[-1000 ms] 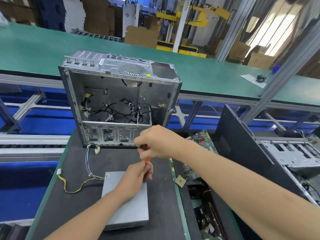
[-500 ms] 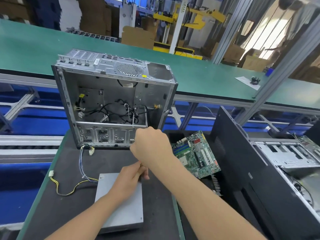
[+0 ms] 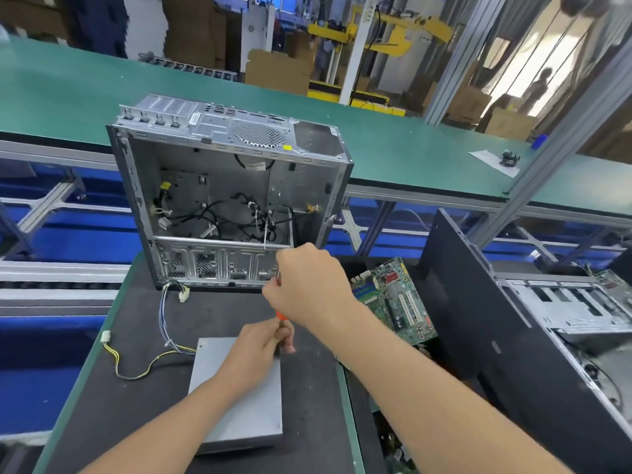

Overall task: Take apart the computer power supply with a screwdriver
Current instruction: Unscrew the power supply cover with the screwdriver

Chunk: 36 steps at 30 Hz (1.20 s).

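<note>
A green belt [image 3: 393,145] runs across the workshop well beyond the grip. Just behind the grip stands an open, gutted case [image 3: 219,186], black cables loose inside. To the right of the grip leans a black panel [image 3: 478,319]. Below the grip lies a dark mat [image 3: 143,405]. The power supply [image 3: 246,415], a flat grey box, lies on it directly beneath the grip, its near end toward the person. A motherboard [image 3: 400,299] sits just right of the grip. The right hand [image 3: 307,289] is clenched over the top of the screwdriver [image 3: 279,315]. The left hand [image 3: 260,347] is immediately under it at the box's far right corner, fingers curled and pinching the tool lower down. Yellow and blue wires [image 3: 136,367] trail left of the grip. Only a sliver of orange handle shows between the two hands; the tip is hidden.
</note>
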### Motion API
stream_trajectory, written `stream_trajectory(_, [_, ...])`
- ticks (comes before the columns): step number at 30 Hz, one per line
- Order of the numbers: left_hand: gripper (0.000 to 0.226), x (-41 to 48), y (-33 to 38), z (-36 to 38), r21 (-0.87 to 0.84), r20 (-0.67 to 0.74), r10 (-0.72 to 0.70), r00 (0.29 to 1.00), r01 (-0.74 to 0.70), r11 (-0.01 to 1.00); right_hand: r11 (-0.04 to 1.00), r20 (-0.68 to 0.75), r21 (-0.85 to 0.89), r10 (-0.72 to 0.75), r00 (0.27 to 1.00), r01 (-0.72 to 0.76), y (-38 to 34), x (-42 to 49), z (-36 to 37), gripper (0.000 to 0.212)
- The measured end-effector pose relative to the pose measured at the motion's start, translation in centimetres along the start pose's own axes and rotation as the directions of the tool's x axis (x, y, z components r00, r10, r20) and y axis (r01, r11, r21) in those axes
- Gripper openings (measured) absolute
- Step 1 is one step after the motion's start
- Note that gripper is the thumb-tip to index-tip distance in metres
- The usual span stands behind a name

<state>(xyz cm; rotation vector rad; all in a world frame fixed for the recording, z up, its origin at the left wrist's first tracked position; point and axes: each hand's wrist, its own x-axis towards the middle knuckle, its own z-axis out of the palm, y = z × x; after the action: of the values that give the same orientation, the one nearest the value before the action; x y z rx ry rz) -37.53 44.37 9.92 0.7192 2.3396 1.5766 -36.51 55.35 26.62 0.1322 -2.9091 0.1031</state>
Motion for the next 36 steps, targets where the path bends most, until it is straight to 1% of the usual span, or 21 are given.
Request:
stream_trajectory(2, [0.064,-0.1,0.2,0.0,0.040,-0.012,0.023,1.000,-0.022,0.999,0.982,-0.013,-0.031,0.187,0.982,-0.187,-1.2,0.0,0.8,0.043])
stream_trajectory(3, [0.070,-0.1,0.3,0.0,0.055,-0.012,0.026,1.000,-0.026,0.998,0.972,0.000,-0.045,0.230,0.973,-0.230,-1.6,0.0,1.2,0.042])
stream_trajectory(5, [0.071,0.0,-0.1,0.2,0.066,-0.003,0.050,0.999,-0.049,0.997,0.975,0.027,-0.050,0.218,0.975,-0.217,-1.7,0.1,1.5,0.038])
stream_trajectory(6, [0.066,0.0,-0.4,0.2,0.060,-0.003,0.056,0.998,-0.055,0.997,0.987,0.049,-0.053,0.156,0.986,-0.154,-1.4,0.4,1.4,0.036])
stream_trajectory(8, [0.043,0.0,-0.6,0.2,-0.002,0.003,0.041,0.999,-0.041,0.999,0.996,0.175,-0.029,-0.083,0.981,0.089,-0.3,1.2,0.5,0.024])
stream_trajectory(10, [0.030,0.1,-0.6,0.2,-0.060,0.008,0.017,1.000,-0.016,0.998,0.932,0.323,0.040,-0.353,0.878,0.360,1.0,2.2,-0.9,0.013])
stream_trajectory(11, [0.029,0.1,-0.5,0.1,-0.069,0.010,0.021,1.000,-0.020,0.997,0.895,0.360,0.076,-0.436,0.825,0.439,1.5,2.6,-1.3,0.010])
stream_trajectory(13, [0.029,0.0,-0.4,0.0,-0.078,0.014,0.029,0.999,-0.028,0.997,0.853,0.378,0.113,-0.511,0.772,0.509,1.9,3.2,-1.7,0.009])
stream_trajectory(16, [0.030,0.0,-0.4,0.0,-0.069,-0.012,0.024,1.000,-0.025,0.997,0.856,0.364,0.083,-0.502,0.784,0.510,1.2,3.1,-1.4,0.017])
stream_trajectory(18, [0.030,0.0,-0.2,0.0,-0.083,-0.021,0.008,1.000,-0.010,0.996,0.910,0.282,0.020,-0.402,0.871,0.414,0.8,2.5,-0.7,0.019])
stream_trajectory(20, [0.032,0.0,0.1,0.0,-0.090,-0.018,-0.011,1.000,0.009,0.996,0.989,0.106,-0.022,-0.141,0.984,0.144,0.3,1.6,0.1,0.019])
stream_trajectory(21, [0.035,-0.1,0.2,0.0,-0.083,-0.016,-0.013,1.000,0.011,0.996,0.999,0.034,-0.025,0.027,0.999,-0.026,-0.2,1.1,0.5,0.023])
stream_trajectory(23, [0.048,-0.2,0.5,-0.2,-0.059,-0.023,0.001,1.000,-0.002,0.998,0.963,-0.013,-0.012,0.267,0.964,-0.267,-1.4,0.4,1.4,0.036])
stream_trajectory(25, [0.061,-0.3,0.7,-0.3,-0.014,-0.017,0.018,1.000,-0.018,1.000,0.943,-0.016,0.023,0.331,0.943,-0.331,-2.0,0.4,2.0,0.039])
stream_trajectory(27, [0.070,-0.2,0.3,-0.4,0.008,-0.003,0.043,0.999,-0.043,0.999,0.972,0.007,0.019,0.235,0.972,-0.235,-1.8,0.8,2.0,0.035])
stream_trajectory(29, [0.058,-0.2,-0.3,-0.2,-0.052,0.013,0.020,1.000,-0.020,0.998,0.999,0.117,0.031,-0.030,0.993,0.026,-0.9,1.3,1.1,0.023])
stream_trajectory(30, [0.048,-0.1,-0.6,-0.1,-0.084,0.018,0.006,1.000,-0.004,0.996,0.981,0.193,0.063,-0.190,0.963,0.181,-0.3,1.6,0.5,0.018])
stream_trajectory(32, [0.036,-0.1,-0.9,0.2,-0.107,0.021,0.005,1.000,-0.002,0.994,0.890,0.302,0.147,-0.456,0.837,0.431,1.0,2.2,-0.7,0.014])
stream_trajectory(33, [0.034,0.0,-1.0,0.3,-0.111,0.022,0.014,1.000,-0.012,0.994,0.848,0.326,0.183,-0.530,0.783,0.498,1.6,2.5,-1.1,0.012])
stream_trajectory(34, [0.033,0.0,-1.1,0.3,-0.112,0.023,0.025,0.999,-0.022,0.993,0.822,0.331,0.201,-0.569,0.753,0.533,2.1,2.8,-1.4,0.010])
stream_trajectory(36, [0.032,0.1,-1.2,0.2,-0.107,0.019,0.042,0.999,-0.040,0.993,0.811,0.311,0.199,-0.584,0.750,0.550,2.5,3.1,-1.4,0.009])
